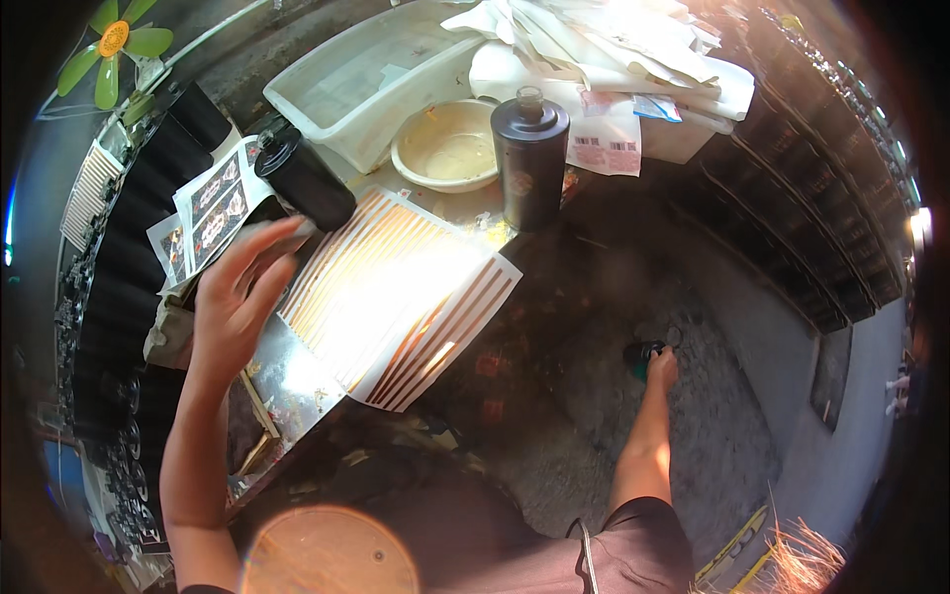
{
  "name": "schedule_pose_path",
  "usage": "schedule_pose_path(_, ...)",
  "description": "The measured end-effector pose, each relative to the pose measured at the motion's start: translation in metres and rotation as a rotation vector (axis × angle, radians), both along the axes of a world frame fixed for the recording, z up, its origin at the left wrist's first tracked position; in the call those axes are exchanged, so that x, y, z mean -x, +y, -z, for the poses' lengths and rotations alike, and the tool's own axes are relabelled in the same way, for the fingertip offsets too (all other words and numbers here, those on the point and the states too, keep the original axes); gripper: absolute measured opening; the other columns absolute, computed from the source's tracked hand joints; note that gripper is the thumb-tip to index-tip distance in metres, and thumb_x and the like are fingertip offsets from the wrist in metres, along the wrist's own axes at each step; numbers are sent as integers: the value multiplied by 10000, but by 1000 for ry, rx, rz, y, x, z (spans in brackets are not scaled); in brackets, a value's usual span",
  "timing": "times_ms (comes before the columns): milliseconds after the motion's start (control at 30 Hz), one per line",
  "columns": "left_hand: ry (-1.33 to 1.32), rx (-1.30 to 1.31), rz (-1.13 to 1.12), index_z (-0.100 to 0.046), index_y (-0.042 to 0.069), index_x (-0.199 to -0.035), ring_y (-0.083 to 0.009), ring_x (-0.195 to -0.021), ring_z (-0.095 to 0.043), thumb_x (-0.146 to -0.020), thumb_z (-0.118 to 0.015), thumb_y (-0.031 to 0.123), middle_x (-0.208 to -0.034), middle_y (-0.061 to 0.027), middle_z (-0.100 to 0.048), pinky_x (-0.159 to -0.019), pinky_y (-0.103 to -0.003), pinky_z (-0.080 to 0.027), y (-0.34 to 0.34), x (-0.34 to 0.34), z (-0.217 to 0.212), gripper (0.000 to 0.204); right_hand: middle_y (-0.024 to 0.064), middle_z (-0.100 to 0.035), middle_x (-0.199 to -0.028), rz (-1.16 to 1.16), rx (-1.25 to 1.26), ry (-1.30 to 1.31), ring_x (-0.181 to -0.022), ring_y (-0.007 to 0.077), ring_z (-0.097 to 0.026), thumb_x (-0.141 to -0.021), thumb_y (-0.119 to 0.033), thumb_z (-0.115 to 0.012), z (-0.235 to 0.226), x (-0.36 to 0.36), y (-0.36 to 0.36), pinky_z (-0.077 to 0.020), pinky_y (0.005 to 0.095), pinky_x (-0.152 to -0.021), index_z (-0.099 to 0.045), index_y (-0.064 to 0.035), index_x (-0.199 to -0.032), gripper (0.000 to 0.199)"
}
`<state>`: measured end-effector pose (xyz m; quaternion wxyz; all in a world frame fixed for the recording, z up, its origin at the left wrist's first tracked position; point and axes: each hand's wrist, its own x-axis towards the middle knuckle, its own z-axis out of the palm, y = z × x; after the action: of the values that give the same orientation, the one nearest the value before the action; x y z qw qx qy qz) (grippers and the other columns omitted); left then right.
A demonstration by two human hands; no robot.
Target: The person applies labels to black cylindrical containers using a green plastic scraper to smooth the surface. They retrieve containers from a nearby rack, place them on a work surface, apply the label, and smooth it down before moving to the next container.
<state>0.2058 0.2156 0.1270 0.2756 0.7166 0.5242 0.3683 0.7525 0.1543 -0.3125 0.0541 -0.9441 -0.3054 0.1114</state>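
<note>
My left hand (237,302) is raised over the table's left side, fingers and thumb apart, slightly blurred. Just beyond its fingertips stands a black bottle (309,183). Beside the hand a sheet with gold-brown stripes (371,287) lies on the table, its middle washed out by glare and its near right corner past the edge. My right hand (663,368) reaches far out to the right, low over the grey floor, its fingers closed round a dark object with a green part (641,358); its kind is too small to tell. Another black bottle (531,163) stands at the table's far right corner.
A cream basin (408,163) and a translucent tub (297,104) sit at the back, with white papers (604,59) piled to their right. Printed dark-picture sheets (183,247) lie left. Rows of black bottles line the left; dark racks (792,208) stand right. A green fan (114,42) is upper left.
</note>
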Motion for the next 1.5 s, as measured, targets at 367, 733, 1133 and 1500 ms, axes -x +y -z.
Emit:
schedule_pose_path(367,298,-454,365,-627,53,-1092,-232,-945,-632,-887,-628,118,-1008,-118,-629,-789,-328,-515,169,-151,10,214,176,-648,-1098,59,-285,-1,-1014,339,-621,-855,-246,-648,5,-14,-15,-491,422,-851,-582,-90,-1223,405)
schedule_pose_path(733,429,-719,269,-601,87,-789,-293,-843,-601,-817,-653,296,-870,-82,-609,-730,-399,-460,140,-114,31,217,0,-534,-767,-137,-1004,815,-705,77,-446,-972,-185,-528,-112,147,-13,-424,229,-713,-600,17,-1171,293)
schedule_pose_path(1133,198,-445,-108,-604,28,-884,-75,-782,-527,-926,-600,179,-846,-18,-553,-724,-222,-450,-67,170,-96,157,-16,-513,-702,-1012,-762,1317,-479,20,-374,-969,-198,-507,-293,378,34,-280,166,-433,-558,-15,-1194,294)
schedule_pose_path(1500,194,-364,-697,-568,36,-1140,-162,-1032,-603,-823,-674,42,-1038,-86,-604,-884,-309,-503,-85,308,16,335,162,-597,-970,-1571,-462,1017,-869,252,-590,-724,-424,-779,-362,641,39,-475,323,-766,-590,2,-1194,663)
